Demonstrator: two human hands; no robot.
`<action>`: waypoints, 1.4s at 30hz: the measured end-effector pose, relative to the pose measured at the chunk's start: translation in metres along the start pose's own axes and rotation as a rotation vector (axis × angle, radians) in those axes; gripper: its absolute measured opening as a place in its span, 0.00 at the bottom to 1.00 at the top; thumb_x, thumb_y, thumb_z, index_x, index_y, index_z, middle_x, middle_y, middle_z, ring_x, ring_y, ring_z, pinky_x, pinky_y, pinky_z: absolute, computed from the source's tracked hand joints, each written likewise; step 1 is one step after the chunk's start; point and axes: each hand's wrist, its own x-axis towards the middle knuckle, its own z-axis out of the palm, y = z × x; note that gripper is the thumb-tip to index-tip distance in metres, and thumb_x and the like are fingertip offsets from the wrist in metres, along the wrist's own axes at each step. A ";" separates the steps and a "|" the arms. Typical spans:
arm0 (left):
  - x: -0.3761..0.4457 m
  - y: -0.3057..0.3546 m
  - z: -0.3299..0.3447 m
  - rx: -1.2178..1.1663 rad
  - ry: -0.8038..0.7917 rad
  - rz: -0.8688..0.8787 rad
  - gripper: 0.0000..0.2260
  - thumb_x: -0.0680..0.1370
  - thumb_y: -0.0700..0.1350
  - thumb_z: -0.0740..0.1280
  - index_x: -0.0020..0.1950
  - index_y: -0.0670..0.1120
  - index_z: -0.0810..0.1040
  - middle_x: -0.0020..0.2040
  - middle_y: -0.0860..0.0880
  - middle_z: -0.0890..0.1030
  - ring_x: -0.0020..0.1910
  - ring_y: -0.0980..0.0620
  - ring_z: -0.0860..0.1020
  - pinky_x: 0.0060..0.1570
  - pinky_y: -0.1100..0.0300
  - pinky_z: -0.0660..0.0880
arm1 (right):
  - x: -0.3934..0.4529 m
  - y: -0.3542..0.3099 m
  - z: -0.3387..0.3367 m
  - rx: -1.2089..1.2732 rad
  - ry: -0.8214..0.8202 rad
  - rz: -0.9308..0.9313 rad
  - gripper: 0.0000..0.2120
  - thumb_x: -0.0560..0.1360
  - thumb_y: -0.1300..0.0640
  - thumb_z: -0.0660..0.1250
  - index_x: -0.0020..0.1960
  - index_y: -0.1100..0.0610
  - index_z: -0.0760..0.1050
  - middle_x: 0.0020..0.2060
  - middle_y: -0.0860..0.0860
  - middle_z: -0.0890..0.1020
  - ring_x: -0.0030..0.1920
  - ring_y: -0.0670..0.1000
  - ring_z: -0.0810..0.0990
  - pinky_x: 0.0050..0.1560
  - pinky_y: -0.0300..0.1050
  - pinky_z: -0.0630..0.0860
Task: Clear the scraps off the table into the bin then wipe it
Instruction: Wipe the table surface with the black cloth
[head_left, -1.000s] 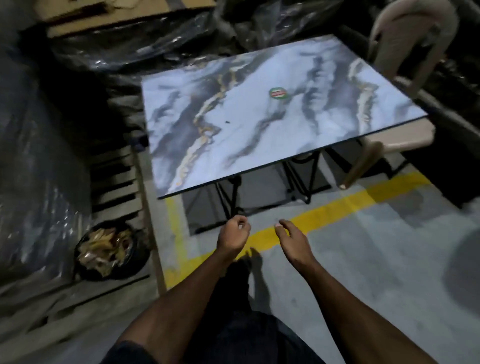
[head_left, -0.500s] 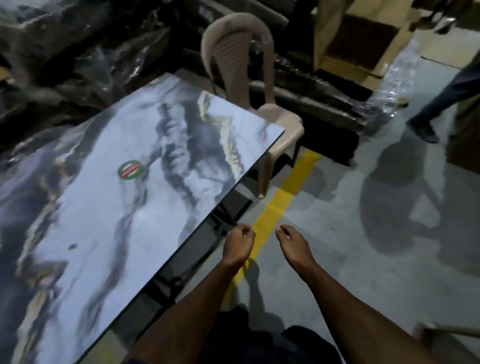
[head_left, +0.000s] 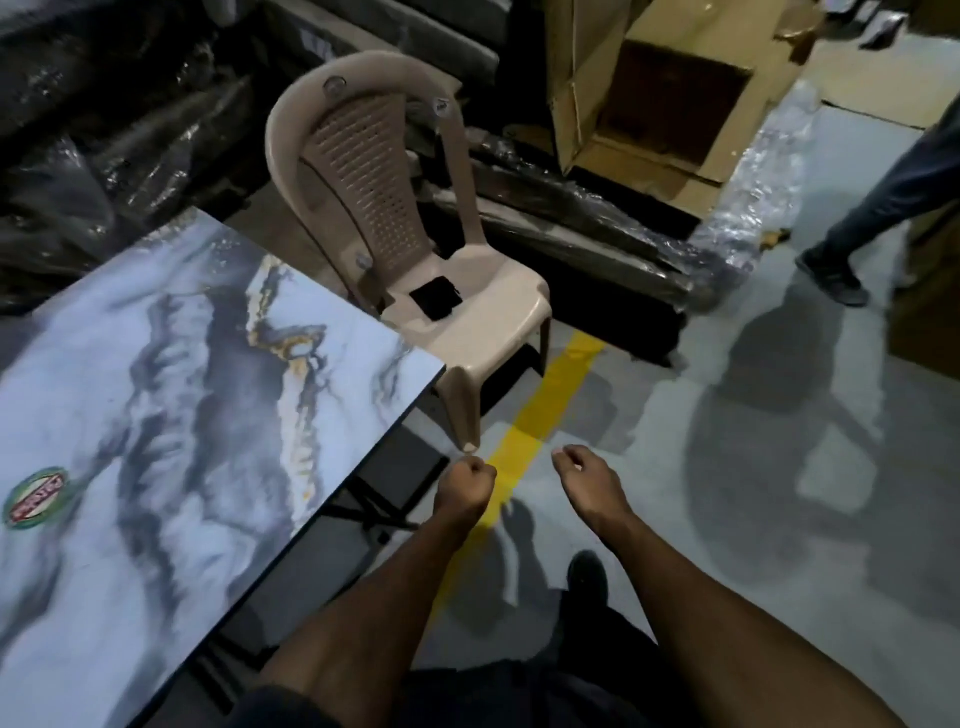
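The marble-patterned table (head_left: 171, 415) fills the left side, its right corner pointing at the chair. A round green and red sticker (head_left: 36, 498) lies on its top near the left edge. No scraps show on the visible part. The bin is out of view. My left hand (head_left: 465, 486) hangs in front of me just right of the table's edge, curled into a fist with nothing seen in it. Beside it, my right hand (head_left: 582, 475) has loosely curled fingers and holds nothing. Both hands are above the floor, apart from the table.
A beige plastic chair (head_left: 467, 322) stands at the table's far corner with a dark flat square thing (head_left: 436, 304) on its seat. A yellow floor line (head_left: 540, 415) runs ahead. Another person's leg (head_left: 883, 208) is at the right. Cardboard boxes (head_left: 665, 93) and wrapped bundles (head_left: 93, 130) line the back.
My view has swung right: the bin and the table's left part left the frame, and the chair and another person's leg came in. Both hands stayed in front of me, empty.
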 end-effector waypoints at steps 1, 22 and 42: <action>0.006 0.015 0.006 -0.020 0.024 -0.006 0.08 0.79 0.46 0.62 0.42 0.44 0.73 0.45 0.39 0.76 0.45 0.42 0.75 0.42 0.55 0.67 | 0.013 -0.003 -0.012 -0.016 -0.020 -0.003 0.24 0.81 0.43 0.58 0.72 0.54 0.70 0.71 0.53 0.73 0.70 0.57 0.70 0.69 0.53 0.67; 0.306 0.192 -0.025 -0.432 0.316 -0.410 0.13 0.80 0.45 0.59 0.59 0.41 0.77 0.56 0.41 0.78 0.52 0.41 0.75 0.50 0.55 0.71 | 0.340 -0.174 -0.078 -0.182 -0.337 -0.174 0.18 0.82 0.45 0.58 0.67 0.53 0.74 0.64 0.53 0.77 0.63 0.56 0.75 0.56 0.47 0.72; 0.559 0.125 -0.065 -0.692 0.412 -0.689 0.22 0.80 0.42 0.62 0.73 0.38 0.64 0.66 0.44 0.73 0.58 0.41 0.75 0.55 0.54 0.73 | 0.578 -0.219 0.028 -0.131 -0.397 0.032 0.08 0.81 0.55 0.61 0.52 0.56 0.79 0.51 0.54 0.80 0.55 0.54 0.76 0.62 0.48 0.71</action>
